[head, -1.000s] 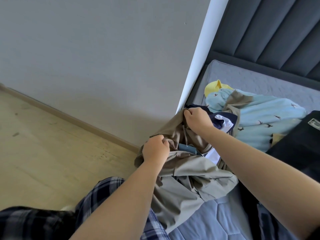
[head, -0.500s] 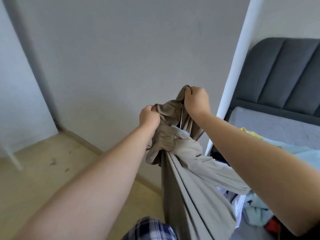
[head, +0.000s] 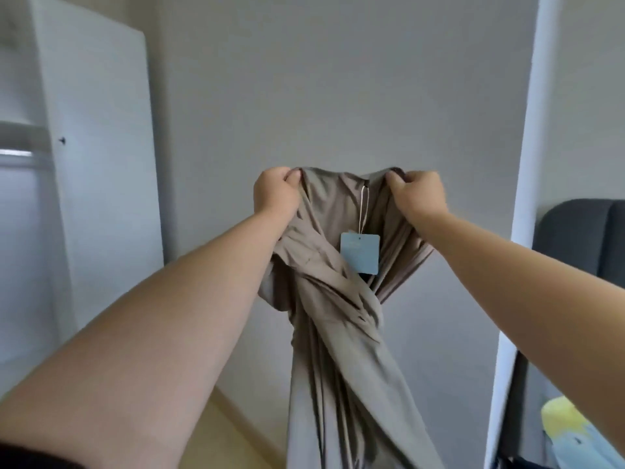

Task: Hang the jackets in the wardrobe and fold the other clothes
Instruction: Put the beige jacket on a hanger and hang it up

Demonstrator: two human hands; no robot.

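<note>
I hold a beige garment (head: 338, 333) up in the air in front of a grey wall. My left hand (head: 275, 192) grips its top edge on the left, and my right hand (head: 417, 196) grips the top edge on the right. The cloth hangs twisted below my hands and runs out of the bottom of the frame. A light blue tag (head: 359, 253) dangles on a string between my hands. The white wardrobe (head: 98, 164) stands at the left with its door open; a metal rail (head: 15, 153) shows inside.
A white wall edge (head: 521, 198) rises at the right. Behind it is the dark padded headboard (head: 575, 238) of a bed. A yellow and pale blue garment (head: 571, 438) lies at the bottom right. Wooden floor (head: 223, 434) shows below.
Both hands have lifted the beige garment off the bed and moved apart, spreading its top edge. The view has swung up and left, bringing the wardrobe into sight.
</note>
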